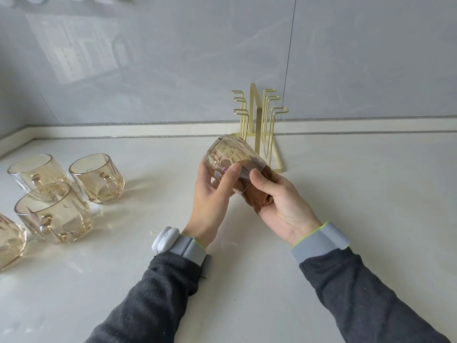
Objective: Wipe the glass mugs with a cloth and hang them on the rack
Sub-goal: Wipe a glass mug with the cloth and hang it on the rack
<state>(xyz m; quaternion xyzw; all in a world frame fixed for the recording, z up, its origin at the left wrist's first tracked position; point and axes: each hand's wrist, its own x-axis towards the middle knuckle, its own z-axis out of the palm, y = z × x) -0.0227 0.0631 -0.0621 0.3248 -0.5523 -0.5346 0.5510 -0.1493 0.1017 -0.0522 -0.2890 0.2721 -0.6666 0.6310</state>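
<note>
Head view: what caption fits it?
Left hand holds a glass mug; right hand wipes it with a brown cloth, near the gold rack.

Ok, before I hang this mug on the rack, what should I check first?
1. Left hand grip on the mug: ok, fingers curl round its body.
2. Cloth out of the mug: not ok, the right hand holds it stuffed in the mouth.
3. Rack hooks free: ok, none carries a mug.
4. Handle turned toward the rack: cannot tell, handle hidden.
5. Glass wiped clean: cannot tell.

home kitchen, marble counter [247, 280], mug rack [259, 125]
</note>
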